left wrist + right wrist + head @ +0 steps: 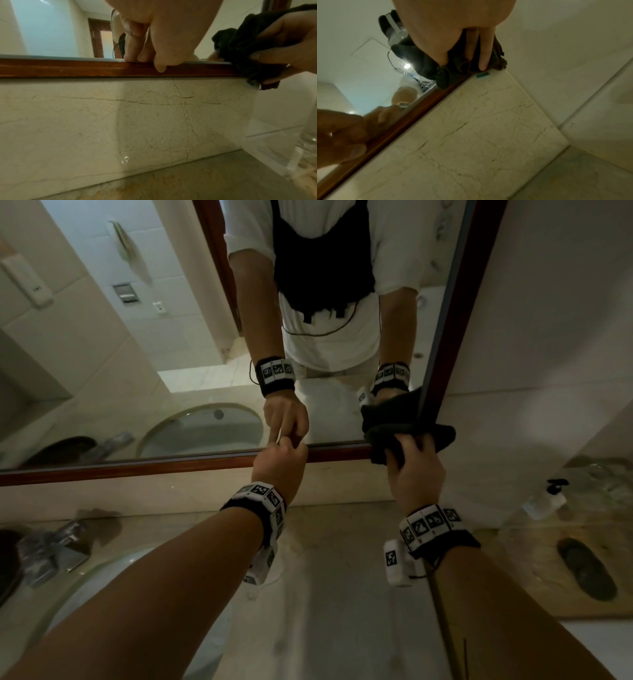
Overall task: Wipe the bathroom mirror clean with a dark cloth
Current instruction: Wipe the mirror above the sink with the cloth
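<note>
The mirror (171, 337) hangs in a reddish wooden frame (137, 467) above a marble backsplash. My right hand (416, 470) grips a bunched dark cloth (411, 429) and presses it on the mirror's bottom right corner, across glass and frame. The right wrist view shows the cloth (423, 63) under my fingers (482, 63). My left hand (284, 457) is at the bottom frame, left of the cloth, and holds nothing. Its curled fingers (132, 54) touch the glass just above the frame (85, 69), with the thumb on the wood. The cloth (240, 44) also shows in the left wrist view.
A marble counter (342, 577) runs below the mirror. A sink basin (85, 594) with a chrome tap (51, 546) lies at the left. At the right stand a pump bottle (544, 501) and a dark dish (587, 568). A side wall (548, 320) meets the mirror's right edge.
</note>
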A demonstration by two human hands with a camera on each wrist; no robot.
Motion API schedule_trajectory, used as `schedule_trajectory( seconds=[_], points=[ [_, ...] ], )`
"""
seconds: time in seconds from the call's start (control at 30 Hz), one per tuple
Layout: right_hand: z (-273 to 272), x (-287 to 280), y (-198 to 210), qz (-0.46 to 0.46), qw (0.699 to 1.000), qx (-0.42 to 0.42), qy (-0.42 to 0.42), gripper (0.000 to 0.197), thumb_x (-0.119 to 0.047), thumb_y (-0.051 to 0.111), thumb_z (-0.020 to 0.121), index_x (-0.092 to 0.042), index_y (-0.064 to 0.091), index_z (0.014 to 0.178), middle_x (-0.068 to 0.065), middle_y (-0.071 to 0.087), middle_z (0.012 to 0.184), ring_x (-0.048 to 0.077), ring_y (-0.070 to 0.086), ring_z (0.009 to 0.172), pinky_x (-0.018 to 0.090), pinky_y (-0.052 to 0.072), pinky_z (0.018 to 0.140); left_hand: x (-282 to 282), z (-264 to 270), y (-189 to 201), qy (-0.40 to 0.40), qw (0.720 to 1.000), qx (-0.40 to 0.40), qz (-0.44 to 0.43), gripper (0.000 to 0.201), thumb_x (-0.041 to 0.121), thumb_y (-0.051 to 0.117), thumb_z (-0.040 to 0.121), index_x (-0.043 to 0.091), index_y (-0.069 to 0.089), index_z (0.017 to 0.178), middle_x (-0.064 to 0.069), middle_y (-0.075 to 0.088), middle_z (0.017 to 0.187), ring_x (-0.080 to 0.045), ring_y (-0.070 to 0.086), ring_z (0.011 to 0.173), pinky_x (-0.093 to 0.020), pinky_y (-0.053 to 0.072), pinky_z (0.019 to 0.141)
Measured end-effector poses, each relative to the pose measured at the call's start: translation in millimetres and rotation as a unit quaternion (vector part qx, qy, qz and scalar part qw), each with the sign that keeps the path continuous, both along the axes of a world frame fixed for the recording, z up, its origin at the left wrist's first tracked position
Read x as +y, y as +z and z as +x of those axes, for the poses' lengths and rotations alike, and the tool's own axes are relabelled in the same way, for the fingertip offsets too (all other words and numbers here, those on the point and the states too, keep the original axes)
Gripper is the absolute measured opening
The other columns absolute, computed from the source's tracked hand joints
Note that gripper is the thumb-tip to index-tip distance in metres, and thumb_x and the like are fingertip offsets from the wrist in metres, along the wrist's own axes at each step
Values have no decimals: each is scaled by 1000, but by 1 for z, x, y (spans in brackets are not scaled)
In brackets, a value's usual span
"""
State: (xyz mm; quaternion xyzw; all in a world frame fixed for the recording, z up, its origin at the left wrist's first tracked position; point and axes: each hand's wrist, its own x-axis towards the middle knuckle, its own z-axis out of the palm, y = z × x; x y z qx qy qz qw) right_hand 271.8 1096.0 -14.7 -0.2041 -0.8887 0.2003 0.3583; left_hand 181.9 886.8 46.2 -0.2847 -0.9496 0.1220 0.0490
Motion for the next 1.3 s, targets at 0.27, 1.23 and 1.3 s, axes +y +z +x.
schedule_trajectory(
  seconds=[0.27,1.23,1.3],
  points=[
    [3,7,-11,11,1000,-10,22,25,-13,72,85,-13,69,110,20,61,123,45,65,92,48,59,62,0,1,-1,-6,999,36,-4,15,19,50,97,13,57,109,-8,56,93,-20,40,63,-30,34,51],
    [3,23,-9,-22,1000,19,-5,22,-6,73,81,-9,70,103,24,62,116,45,64,73,41,53,56,-1,4,0,-7,999,33,-25,17,18,51,96,15,59,110,-6,57,92,-21,52,67,-30,36,53],
    [1,25,-7,-25,999,24,-4,22,-5,73,80,-10,71,102,23,63,114,44,64,72,40,53,55,-1,4,0,-8,999,31,-28,16,17,49,96,15,58,110,-6,56,92,-20,43,65,-30,35,53]
  ],
)
